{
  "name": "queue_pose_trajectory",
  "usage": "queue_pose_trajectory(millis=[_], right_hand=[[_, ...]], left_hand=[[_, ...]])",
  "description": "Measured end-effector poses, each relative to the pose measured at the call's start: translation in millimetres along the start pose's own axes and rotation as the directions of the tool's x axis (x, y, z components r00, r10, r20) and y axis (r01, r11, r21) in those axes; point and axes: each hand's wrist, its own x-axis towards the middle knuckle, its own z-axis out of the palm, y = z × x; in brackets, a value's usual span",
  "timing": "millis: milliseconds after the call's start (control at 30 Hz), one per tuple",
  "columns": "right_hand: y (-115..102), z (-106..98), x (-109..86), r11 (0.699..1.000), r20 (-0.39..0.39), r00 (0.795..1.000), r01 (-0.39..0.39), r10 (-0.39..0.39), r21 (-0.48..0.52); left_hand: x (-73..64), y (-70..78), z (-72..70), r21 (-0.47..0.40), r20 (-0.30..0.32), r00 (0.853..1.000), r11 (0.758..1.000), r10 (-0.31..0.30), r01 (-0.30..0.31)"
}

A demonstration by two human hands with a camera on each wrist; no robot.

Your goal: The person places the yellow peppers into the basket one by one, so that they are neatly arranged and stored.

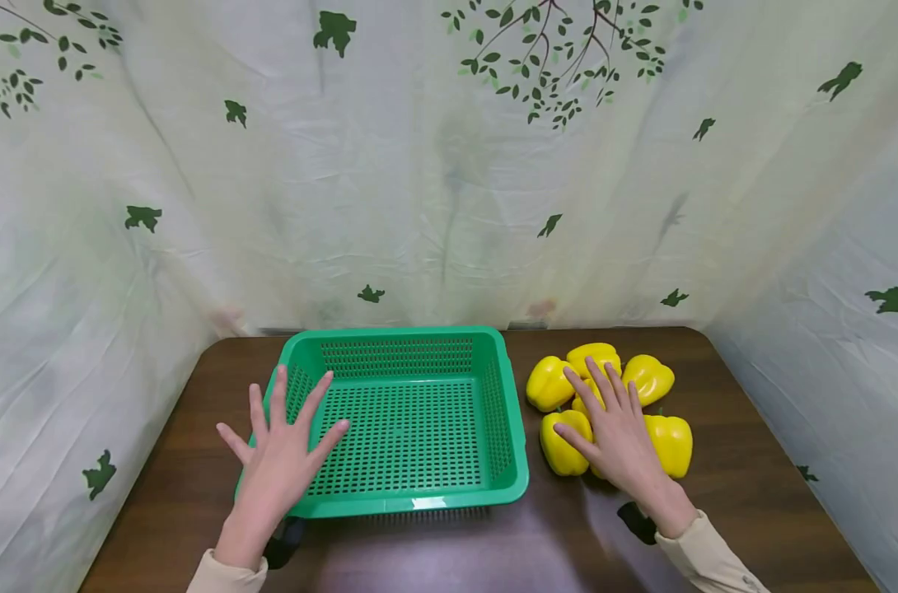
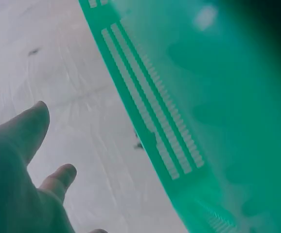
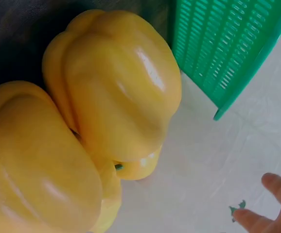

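A green plastic basket (image 1: pixel 404 504) with slotted walls lies on the table. My left hand (image 1: pixel 277 461), fingers spread, hovers over its left side and holds nothing. In the left wrist view the basket's wall (image 2: pixel 145 97) fills the right side, with parts of the left hand (image 2: pixel 14 165) at lower left. Several yellow bell peppers (image 1: pixel 565 445) are grouped right of the basket. Above them my right hand (image 1: pixel 621 436) is spread and holds nothing, hiding some of them. The right wrist view shows peppers (image 3: pixel 116 82) close up and fingertips of the right hand (image 3: pixel 276 213) at lower right.
The brown wooden table (image 1: pixel 745 494) extends in front of and beside the basket. A pale curtain (image 1: pixel 419 189) printed with leaves and branches hangs behind the table and along both sides. A dark wrist strap (image 1: pixel 637 522) sits on the right wrist.
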Motion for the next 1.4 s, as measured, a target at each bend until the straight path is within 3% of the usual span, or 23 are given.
queue_pose_trajectory(millis=[167, 333, 533, 700, 867, 1100, 1300, 1400], right_hand=[[4.3, 0.5, -0.1, 0.998, -0.006, 0.999, 0.054, -0.053, 0.017], [10.4, 0.4, -2.1, 0.993, -0.02, 0.994, 0.106, -0.105, 0.055], [18.8, 3.5, -5.6, 0.977, -0.047, 0.98, 0.199, -0.195, 0.081], [23.4, 6.8, -11.8, 0.973, -0.002, 0.979, 0.201, -0.202, 0.112], [27.9, 10.4, -17.3, 0.972, 0.051, 0.98, 0.183, -0.193, 0.149], [34.6, 15.2, -18.8, 0.964, 0.081, 0.975, 0.191, -0.208, 0.183], [37.7, 17.4, -20.3, 0.966, 0.127, 0.972, 0.172, -0.199, 0.194], [38.8, 18.0, -21.3, 0.967, 0.141, 0.971, 0.163, -0.192, 0.194]], left_hand=[[1.2, -21.7, -17.1, -0.091, 0.019, 1.0, 0.996, -0.015, 0.016], [2.1, -42.3, -35.0, -0.196, 0.086, 0.996, 0.98, -0.023, 0.039], [6.0, -65.5, -46.0, -0.313, 0.16, 0.987, 0.949, 0.026, 0.026], [7.5, -80.4, -49.3, -0.371, 0.229, 0.971, 0.928, 0.071, 0.02], [10.4, -93.9, -51.6, -0.472, 0.307, 0.942, 0.881, 0.133, 0.029], [18.8, -111.0, -45.1, -0.605, 0.39, 0.895, 0.793, 0.215, 0.074], [27.1, -123.9, -33.8, -0.651, 0.44, 0.872, 0.745, 0.214, 0.145], [30.4, -127.6, -25.5, -0.676, 0.472, 0.858, 0.708, 0.203, 0.204]])
